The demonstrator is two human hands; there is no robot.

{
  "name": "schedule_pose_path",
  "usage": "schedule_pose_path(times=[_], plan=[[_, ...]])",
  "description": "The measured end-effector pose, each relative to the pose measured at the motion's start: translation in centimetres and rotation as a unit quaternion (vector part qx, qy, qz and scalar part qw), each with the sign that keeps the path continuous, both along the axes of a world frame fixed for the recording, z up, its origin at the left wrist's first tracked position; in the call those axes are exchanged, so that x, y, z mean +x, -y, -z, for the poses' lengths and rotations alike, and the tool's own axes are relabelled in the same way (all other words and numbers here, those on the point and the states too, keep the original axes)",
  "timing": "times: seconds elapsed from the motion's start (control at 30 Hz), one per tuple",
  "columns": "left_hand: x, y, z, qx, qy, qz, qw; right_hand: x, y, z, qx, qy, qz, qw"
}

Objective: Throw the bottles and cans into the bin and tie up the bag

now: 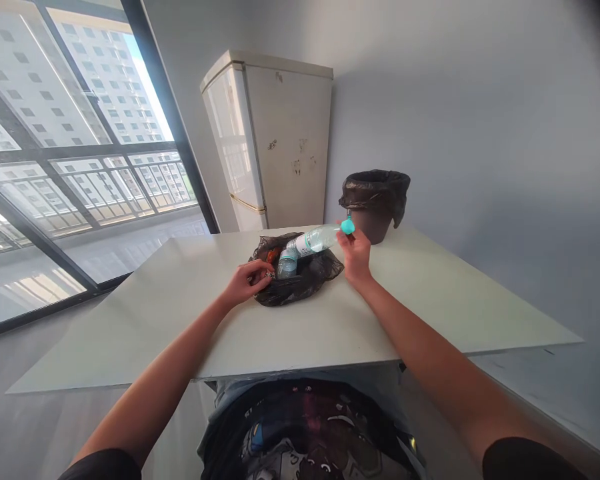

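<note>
Holding a tilted bottle (323, 239) by its blue-green top (347, 227), the right hand (356, 256) was beside the black bag (300, 291), and the left hand (247, 281) pinched the bag's edge.

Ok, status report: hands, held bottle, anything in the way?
Right hand holding bottle by its teal-topped end. Left hand at black bag. Second bottle in bag, near held bottle's base. Bin beyond right hand.
</note>
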State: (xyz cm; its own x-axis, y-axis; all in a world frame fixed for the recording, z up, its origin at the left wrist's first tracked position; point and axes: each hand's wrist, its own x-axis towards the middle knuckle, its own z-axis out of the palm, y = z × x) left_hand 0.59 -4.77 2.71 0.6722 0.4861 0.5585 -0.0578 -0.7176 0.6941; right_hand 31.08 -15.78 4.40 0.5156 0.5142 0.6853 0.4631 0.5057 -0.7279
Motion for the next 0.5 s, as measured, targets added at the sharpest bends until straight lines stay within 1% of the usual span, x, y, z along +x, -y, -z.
schedule_pose_path(times=[0.07,0.13,0.2,0.23,0.27,0.3,0.37,0.43,0.5], plan=[[0.0,-0.2,0.1,-0.096,0.062,0.02,0.993,0.1,-0.4,0.2,0.004,-0.065,-0.043,0.997],[0.1,-0.4,0.0,-0.176,0.121,0.044,0.976,-0.3,-0.6,0.4,-0.013,-0.099,-0.115,0.988],[0.0,-0.7,-0.1,-0.215,0.136,0.063,0.965,-1.0,-0.5,0.4,-0.034,-0.118,-0.2,0.972],[-0.1,-0.9,-0.2,-0.219,0.132,0.065,0.965,-1.4,-0.3,0.3,-0.041,-0.127,-0.237,0.962],[-0.2,-1.1,-0.3,-0.208,0.129,0.058,0.968,-1.8,-0.1,0.2,-0.045,-0.136,-0.268,0.953],[-0.4,-1.2,-0.4,-0.181,0.127,0.044,0.974,-2.1,0.1,0.1,-0.048,-0.144,-0.294,0.944],[-0.7,-1.6,-0.5,-0.088,0.122,0.006,0.989,-2.4,0.5,-0.1,-0.055,-0.152,-0.329,0.93],[-1.0,-1.7,-0.6,0.02,0.099,-0.027,0.995,-2.5,0.8,-0.3,-0.067,-0.148,-0.341,0.926],[-1.2,-1.7,-0.7,0.088,0.056,-0.038,0.994,-2.6,0.9,-0.5,-0.08,-0.135,-0.341,0.927]])
